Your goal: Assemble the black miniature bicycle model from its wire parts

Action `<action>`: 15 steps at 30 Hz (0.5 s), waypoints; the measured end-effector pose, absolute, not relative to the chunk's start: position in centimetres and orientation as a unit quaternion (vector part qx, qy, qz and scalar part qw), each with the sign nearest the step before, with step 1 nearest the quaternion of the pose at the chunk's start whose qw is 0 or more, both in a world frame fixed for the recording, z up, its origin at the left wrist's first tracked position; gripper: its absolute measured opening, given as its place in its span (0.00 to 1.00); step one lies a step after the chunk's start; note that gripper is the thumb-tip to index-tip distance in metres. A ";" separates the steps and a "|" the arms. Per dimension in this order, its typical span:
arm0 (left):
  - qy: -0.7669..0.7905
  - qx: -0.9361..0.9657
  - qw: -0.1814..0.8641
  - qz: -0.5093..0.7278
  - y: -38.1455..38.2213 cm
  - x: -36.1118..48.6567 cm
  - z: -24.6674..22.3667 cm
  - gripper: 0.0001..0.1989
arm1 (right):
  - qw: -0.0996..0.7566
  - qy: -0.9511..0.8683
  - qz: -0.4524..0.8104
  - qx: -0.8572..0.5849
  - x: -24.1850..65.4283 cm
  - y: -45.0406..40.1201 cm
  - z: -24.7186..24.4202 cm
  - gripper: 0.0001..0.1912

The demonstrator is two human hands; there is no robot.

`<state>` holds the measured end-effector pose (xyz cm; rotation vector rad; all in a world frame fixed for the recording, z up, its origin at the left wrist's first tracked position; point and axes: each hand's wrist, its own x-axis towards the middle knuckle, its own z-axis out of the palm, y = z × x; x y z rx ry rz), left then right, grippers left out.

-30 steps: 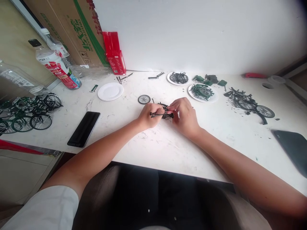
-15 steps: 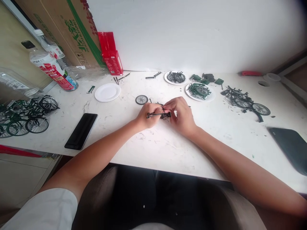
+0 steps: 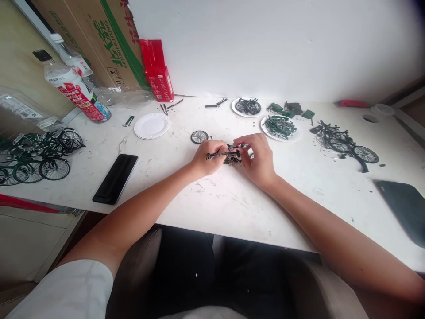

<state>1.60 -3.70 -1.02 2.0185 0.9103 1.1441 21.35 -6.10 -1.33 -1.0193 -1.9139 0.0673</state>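
My left hand (image 3: 208, 158) is closed around a dark miniature bicycle frame (image 3: 233, 158), whose thin bar (image 3: 217, 154) sticks out across the thumb. My right hand (image 3: 260, 159) curls at the other side of it, thumb and index finger bent about its upper right end. Fingers hide much of the frame, so the exact grip points are unclear. Just behind my left hand, a small spoked wheel (image 3: 199, 137) lies flat on the white table (image 3: 199, 201).
White plates hold model wheels (image 3: 249, 106) and green parts (image 3: 279, 127). To the right is a heap of dark bicycle parts (image 3: 338, 138). Model bicycles (image 3: 40, 155), a phone (image 3: 115, 179), a bottle (image 3: 79, 96) and a paper plate (image 3: 152, 126) stand left; a black tablet-like slab (image 3: 403, 208) lies right.
The view has shifted slightly, moving the scene a little to the right. My right thumb and index finger have spread somewhat, and more of the bicycle frame shows between my hands.
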 end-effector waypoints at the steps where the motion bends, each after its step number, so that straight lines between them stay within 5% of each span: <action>1: 0.351 0.765 0.321 0.435 -3.5 1.5 -1.1 0.20 | 0.469 -0.771 0.015 -0.430 21.5 -5.9 -1.3 0.12; 15: 0.402 0.740 0.303 0.446 -2.0 0.7 -1.3 0.15 | 0.351 -0.854 0.011 -0.384 22.9 -4.2 -1.5 0.10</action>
